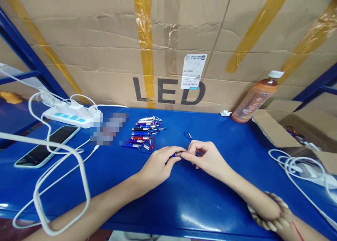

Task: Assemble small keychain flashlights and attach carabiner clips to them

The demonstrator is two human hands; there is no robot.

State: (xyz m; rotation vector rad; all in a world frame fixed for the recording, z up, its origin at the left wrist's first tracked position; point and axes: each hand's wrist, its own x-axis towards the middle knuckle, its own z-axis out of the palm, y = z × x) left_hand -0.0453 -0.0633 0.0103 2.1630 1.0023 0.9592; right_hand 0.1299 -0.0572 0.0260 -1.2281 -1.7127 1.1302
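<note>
Over the middle of the blue table, my left hand point(160, 163) closes its thumb and fingers around a small blue keychain flashlight point(178, 154), whose silvery end shows. My right hand point(206, 156) pinches that end, with its fingers curled. A blue carabiner clip point(187, 136) pokes out just beyond my right fingers; where it joins is hidden. Left of my hands lies a row of several keychain flashlights point(140, 138) in silver, blue, black and red, each with a clip at its right end.
A large cardboard box point(105, 58) marked LED stands behind the table. On the left are a power strip point(65, 114), a phone point(47, 146) and looping white cables point(81, 170). A drink bottle point(255, 98), an open carton point(276, 132) and a coiled white cable point(297, 167) are on the right.
</note>
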